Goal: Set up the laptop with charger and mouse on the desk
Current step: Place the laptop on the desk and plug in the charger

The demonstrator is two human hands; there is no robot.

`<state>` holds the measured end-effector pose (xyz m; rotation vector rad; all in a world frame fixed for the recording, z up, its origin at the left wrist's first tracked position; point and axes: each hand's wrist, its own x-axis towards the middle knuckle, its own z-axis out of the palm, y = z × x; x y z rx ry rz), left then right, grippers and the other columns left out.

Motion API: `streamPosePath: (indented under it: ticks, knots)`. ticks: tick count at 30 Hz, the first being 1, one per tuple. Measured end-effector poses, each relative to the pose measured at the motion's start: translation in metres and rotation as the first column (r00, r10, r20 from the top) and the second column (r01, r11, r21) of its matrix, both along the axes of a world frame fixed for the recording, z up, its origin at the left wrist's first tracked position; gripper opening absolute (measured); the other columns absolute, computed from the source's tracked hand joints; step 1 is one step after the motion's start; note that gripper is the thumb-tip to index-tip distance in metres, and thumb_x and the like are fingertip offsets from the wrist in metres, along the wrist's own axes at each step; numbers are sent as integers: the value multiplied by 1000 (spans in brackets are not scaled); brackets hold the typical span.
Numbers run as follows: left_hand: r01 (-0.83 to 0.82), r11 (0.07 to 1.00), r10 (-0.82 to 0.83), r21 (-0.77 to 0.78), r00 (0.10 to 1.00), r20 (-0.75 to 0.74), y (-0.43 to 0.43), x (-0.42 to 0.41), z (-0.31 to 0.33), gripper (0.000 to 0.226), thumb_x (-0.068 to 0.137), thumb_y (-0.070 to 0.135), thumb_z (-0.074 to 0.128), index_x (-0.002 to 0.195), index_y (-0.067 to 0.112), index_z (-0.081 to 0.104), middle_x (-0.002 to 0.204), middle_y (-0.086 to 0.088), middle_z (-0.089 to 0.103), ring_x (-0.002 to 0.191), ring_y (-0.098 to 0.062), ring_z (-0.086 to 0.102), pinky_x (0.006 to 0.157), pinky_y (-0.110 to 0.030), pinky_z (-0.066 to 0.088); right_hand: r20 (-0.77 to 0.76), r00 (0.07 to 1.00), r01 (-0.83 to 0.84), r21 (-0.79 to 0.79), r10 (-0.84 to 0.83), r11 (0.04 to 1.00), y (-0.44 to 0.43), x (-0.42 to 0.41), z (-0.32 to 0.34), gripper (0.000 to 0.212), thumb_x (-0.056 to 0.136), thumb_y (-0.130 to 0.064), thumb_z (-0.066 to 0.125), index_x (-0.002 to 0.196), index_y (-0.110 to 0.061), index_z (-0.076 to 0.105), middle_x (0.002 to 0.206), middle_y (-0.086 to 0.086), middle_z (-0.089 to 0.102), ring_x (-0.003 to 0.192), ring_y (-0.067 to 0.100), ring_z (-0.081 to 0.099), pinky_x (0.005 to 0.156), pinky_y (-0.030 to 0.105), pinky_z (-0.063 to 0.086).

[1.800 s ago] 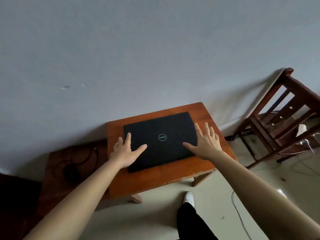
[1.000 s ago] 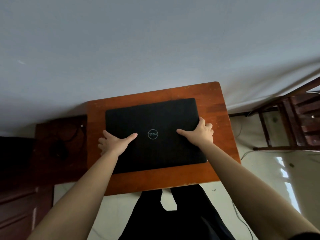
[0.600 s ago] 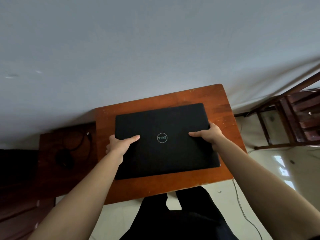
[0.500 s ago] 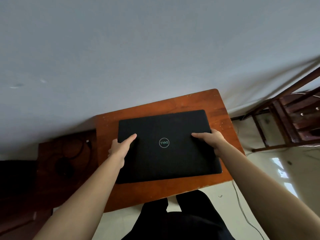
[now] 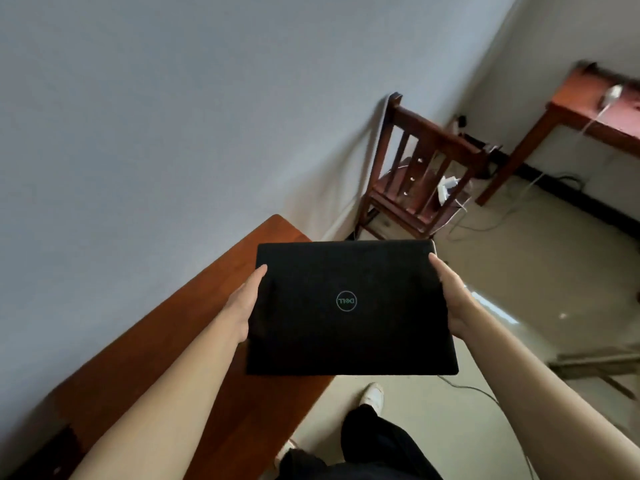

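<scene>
A closed black laptop (image 5: 346,327) with a round logo on its lid is held in the air, level, in front of me. My left hand (image 5: 244,304) grips its left edge and my right hand (image 5: 455,299) grips its right edge. The laptop hangs over the right end of a low brown wooden table (image 5: 194,327) and the floor beyond. A wooden desk (image 5: 588,109) stands at the far right by the wall, with a white charger (image 5: 611,93) and its cable on it. No mouse shows in this view.
A wooden chair (image 5: 420,174) stands against the wall behind the laptop, with white items and cables on its seat. Cables trail over the pale floor (image 5: 519,258). My legs and a white shoe (image 5: 372,393) are below the laptop.
The laptop lay flat on the low table with both hands on its edges. Now it is lifted off and carried to the right, and the view has swung toward the chair and desk.
</scene>
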<state>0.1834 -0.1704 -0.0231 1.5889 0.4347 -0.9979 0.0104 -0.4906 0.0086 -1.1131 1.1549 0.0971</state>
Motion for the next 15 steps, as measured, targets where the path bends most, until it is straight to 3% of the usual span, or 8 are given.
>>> streamPosePath:
  ticks: [2,5,9,15]
  knots:
    - [178,983,-179,-35,984,-8,-52,-7,17,84,75,84,53,142,34,51,152,3,45,131,-23,47,100,-45,42,15,996,93,5,-93,996,-37,-49,19,68,75,-86,54,114,-32,66,118,5,65,109,33,62,82,45,51]
    - [330,944,-330,-23,944,-22,-99,-14,31,103,71,92,46,154,34,28,164,-4,22,149,-34,21,113,-61,24,-30,996,84,21,-83,996,-82,-101,30,94,68,-96,45,145,-42,46,136,5,47,133,43,43,93,57,42]
    - [455,890,-454,-26,891,24,-192,-40,46,115,58,93,47,153,31,30,161,-10,26,146,-40,24,112,-64,25,2,987,159,77,-159,984,-148,-177,34,103,66,-99,40,153,-45,32,155,19,39,139,50,38,108,71,34]
    - [532,846,-533,24,843,70,-345,-83,53,99,72,93,39,151,32,35,156,-10,35,144,-37,30,114,-62,28,51,965,255,74,-259,964,-249,-256,30,108,64,-99,41,156,-44,27,157,21,37,139,51,39,109,76,29]
